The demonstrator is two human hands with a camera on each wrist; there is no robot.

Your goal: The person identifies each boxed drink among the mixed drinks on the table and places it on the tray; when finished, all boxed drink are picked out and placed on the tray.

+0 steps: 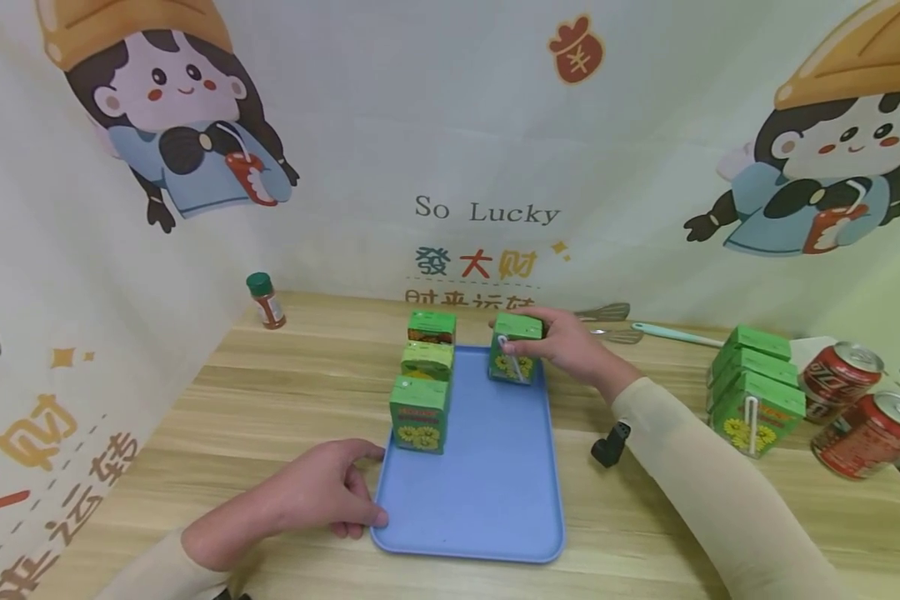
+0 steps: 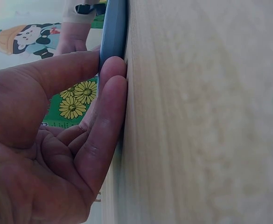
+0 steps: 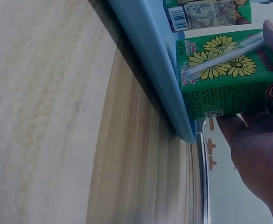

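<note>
Right of centre: right hand [image 1: 570, 346] clamped on green carton [image 1: 507, 367].
Long axis upright, at blue tray's [image 1: 495, 467] upper-right corner; left hand [image 1: 322, 490] pinches rim.

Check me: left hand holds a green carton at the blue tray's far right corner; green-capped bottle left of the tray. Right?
Wrong hand: the right hand holds that green carton at the blue tray's corner (head view). Bottle is as stated.
</note>
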